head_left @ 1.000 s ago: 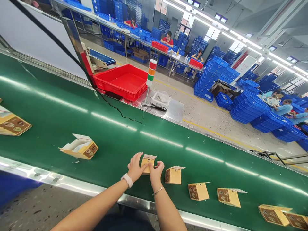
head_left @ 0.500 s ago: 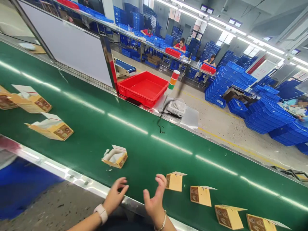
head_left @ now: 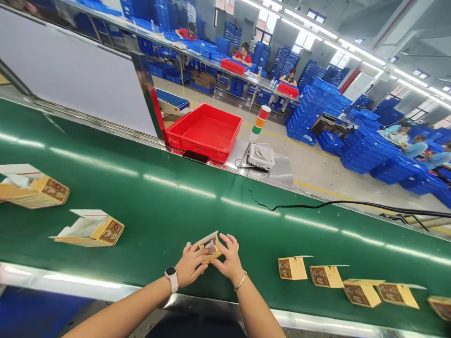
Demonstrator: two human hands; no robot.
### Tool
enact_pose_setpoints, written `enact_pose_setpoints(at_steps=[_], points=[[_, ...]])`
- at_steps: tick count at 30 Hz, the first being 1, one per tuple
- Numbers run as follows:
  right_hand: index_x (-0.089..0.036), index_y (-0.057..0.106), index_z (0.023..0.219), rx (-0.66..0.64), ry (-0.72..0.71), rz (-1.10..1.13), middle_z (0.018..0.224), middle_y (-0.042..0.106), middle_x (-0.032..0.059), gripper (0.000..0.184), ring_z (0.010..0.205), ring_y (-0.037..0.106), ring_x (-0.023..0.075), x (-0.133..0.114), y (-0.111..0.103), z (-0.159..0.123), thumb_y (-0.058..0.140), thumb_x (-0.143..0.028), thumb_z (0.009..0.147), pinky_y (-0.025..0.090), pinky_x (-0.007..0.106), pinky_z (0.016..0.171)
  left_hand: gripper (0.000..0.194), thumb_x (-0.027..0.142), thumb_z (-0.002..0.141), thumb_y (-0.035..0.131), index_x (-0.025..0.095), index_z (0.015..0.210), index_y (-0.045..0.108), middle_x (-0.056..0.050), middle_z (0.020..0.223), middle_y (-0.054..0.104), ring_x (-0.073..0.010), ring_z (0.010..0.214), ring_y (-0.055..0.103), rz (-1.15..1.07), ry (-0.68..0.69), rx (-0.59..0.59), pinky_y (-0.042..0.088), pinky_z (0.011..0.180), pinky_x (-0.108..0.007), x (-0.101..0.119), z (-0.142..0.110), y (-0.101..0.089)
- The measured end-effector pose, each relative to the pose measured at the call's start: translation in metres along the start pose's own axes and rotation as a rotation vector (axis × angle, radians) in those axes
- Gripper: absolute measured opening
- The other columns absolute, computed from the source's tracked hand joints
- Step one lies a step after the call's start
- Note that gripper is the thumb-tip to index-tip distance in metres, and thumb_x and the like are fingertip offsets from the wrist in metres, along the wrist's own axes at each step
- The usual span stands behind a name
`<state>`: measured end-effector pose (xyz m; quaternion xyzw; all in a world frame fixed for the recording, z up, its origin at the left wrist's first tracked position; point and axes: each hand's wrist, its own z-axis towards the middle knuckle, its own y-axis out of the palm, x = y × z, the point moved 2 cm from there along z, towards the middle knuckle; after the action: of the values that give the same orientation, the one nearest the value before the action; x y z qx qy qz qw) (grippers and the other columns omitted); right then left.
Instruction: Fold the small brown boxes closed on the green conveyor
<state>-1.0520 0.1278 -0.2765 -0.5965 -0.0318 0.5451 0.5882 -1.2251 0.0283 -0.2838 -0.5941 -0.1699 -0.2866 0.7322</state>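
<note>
Between my hands, over the green conveyor belt (head_left: pixel 169 206), is a small open carton (head_left: pixel 210 245) in yellow and brown, its lid flap standing up and something whitish inside. My left hand (head_left: pixel 192 264) grips its left side, with fingers reaching over the opening. Around the right side curl the thumb and fingers of my right hand (head_left: pixel 228 256). To the left an open carton (head_left: pixel 93 229) with pale contents lies on the belt, and a further open carton (head_left: pixel 38 188) sits beyond it. Several cartons with folded tops, such as the nearest carton (head_left: pixel 293 268), line the right side.
Across the belt stand a red tray (head_left: pixel 204 134), a small white scale (head_left: pixel 261 157) and a signal light (head_left: pixel 261 121). A black cable (head_left: pixel 317 205) crosses the belt's far edge. Co-workers sit at a table behind, near stacked blue crates (head_left: pixel 366 150).
One second ago both hands were on a carton's top; half a second ago they were apart and empty. Now they hold an open carton. The folded-top cartons stand farther right of my hands.
</note>
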Motion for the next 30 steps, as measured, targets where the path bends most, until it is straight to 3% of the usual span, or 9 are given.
enact_pose_setpoints(at_steps=[2, 4, 6, 9, 12, 14, 16, 23, 30], points=[[-0.031, 0.074, 0.103, -0.022, 0.033, 0.002, 0.136, 0.053, 0.0060, 0.033, 0.130, 0.038, 0.0364, -0.003, -0.001, 0.000, 0.078, -0.043, 0.072, 0.035, 0.056, 0.103, 0.035, 0.028, 0.091, 0.042, 0.030, 0.118, 0.064, -0.008, 0.113, 0.071, -0.0294, 0.121, 0.052, -0.072, 0.008, -0.016, 0.044, 0.092, -0.047, 0.002, 0.001, 0.003], [-0.025, 0.075, 0.077, -0.017, 0.124, 0.036, 0.133, 0.056, 0.0050, 0.016, 0.129, 0.040, 0.0353, -0.005, 0.001, 0.001, 0.072, -0.041, 0.077, 0.035, 0.055, 0.103, 0.030, 0.030, 0.091, 0.042, 0.025, 0.111, 0.064, -0.010, 0.112, 0.070, -0.0283, 0.121, 0.054, -0.176, -0.023, 0.067, 0.046, 0.095, -0.047, 0.004, 0.003, 0.006], [-0.020, 0.069, 0.062, 0.057, 0.241, 0.150, 0.125, 0.059, 0.0079, 0.032, 0.120, 0.049, 0.0304, -0.006, 0.005, 0.002, 0.061, -0.041, 0.085, 0.041, 0.048, 0.100, 0.022, 0.034, 0.089, 0.045, 0.022, 0.102, 0.059, -0.012, 0.116, 0.066, -0.0268, 0.119, 0.056, -0.295, -0.121, 0.263, 0.048, 0.096, -0.046, 0.005, 0.008, 0.011], [-0.017, 0.066, 0.064, 0.298, 0.481, 0.409, 0.105, 0.060, 0.0136, 0.040, 0.097, 0.060, 0.0242, -0.006, 0.010, -0.001, 0.056, -0.050, 0.084, 0.051, 0.038, 0.089, 0.025, 0.040, 0.083, 0.054, 0.021, 0.100, 0.051, -0.013, 0.115, 0.063, -0.0258, 0.110, 0.062, -0.482, -0.408, 0.477, 0.053, 0.088, -0.044, 0.008, 0.024, 0.020], [-0.017, 0.061, 0.069, 0.459, 0.726, 0.557, 0.094, 0.059, 0.0117, 0.038, 0.082, 0.060, 0.0216, -0.002, 0.010, -0.003, 0.064, -0.055, 0.073, 0.054, 0.033, 0.074, 0.032, 0.044, 0.076, 0.061, 0.022, 0.096, 0.051, -0.007, 0.095, 0.067, -0.0237, 0.090, 0.066, -0.707, -0.649, 0.339, 0.055, 0.078, -0.040, 0.016, 0.052, 0.025], [-0.017, 0.057, 0.075, 0.466, 0.798, 0.587, 0.095, 0.059, 0.0103, 0.037, 0.077, 0.061, 0.0194, 0.003, 0.006, -0.002, 0.067, -0.052, 0.070, 0.054, 0.030, 0.068, 0.032, 0.046, 0.073, 0.061, 0.022, 0.092, 0.054, -0.005, 0.089, 0.068, -0.0224, 0.085, 0.066, -0.818, -0.688, 0.212, 0.055, 0.077, -0.038, 0.024, 0.068, 0.023], [-0.018, 0.053, 0.084, 0.448, 0.832, 0.608, 0.096, 0.060, 0.0084, 0.038, 0.076, 0.061, 0.0176, 0.009, 0.000, -0.001, 0.071, -0.047, 0.068, 0.053, 0.028, 0.066, 0.037, 0.050, 0.073, 0.061, 0.021, 0.094, 0.056, -0.005, 0.092, 0.068, -0.0225, 0.085, 0.066, -0.870, -0.703, 0.167, 0.054, 0.078, -0.037, 0.031, 0.075, 0.022], [-0.018, 0.058, 0.088, 0.306, 0.910, 0.665, 0.096, 0.062, 0.0074, 0.043, 0.074, 0.062, 0.0184, 0.023, -0.007, -0.003, 0.078, -0.037, 0.056, 0.052, 0.028, 0.065, 0.047, 0.048, 0.071, 0.065, 0.020, 0.108, 0.057, -0.009, 0.107, 0.068, -0.0259, 0.100, 0.065, -0.931, -0.762, 0.283, 0.053, 0.086, -0.040, 0.044, 0.055, 0.047], [-0.017, 0.063, 0.081, 0.230, 0.940, 0.688, 0.088, 0.066, 0.0060, 0.029, 0.080, 0.062, 0.0207, 0.032, -0.020, -0.007, 0.074, -0.034, 0.060, 0.050, 0.028, 0.069, 0.030, 0.025, 0.072, 0.062, 0.018, 0.102, 0.061, -0.006, 0.101, 0.072, -0.0225, 0.092, 0.068, -1.093, -0.897, 0.283, 0.055, 0.083, -0.036, 0.060, 0.077, 0.060]])
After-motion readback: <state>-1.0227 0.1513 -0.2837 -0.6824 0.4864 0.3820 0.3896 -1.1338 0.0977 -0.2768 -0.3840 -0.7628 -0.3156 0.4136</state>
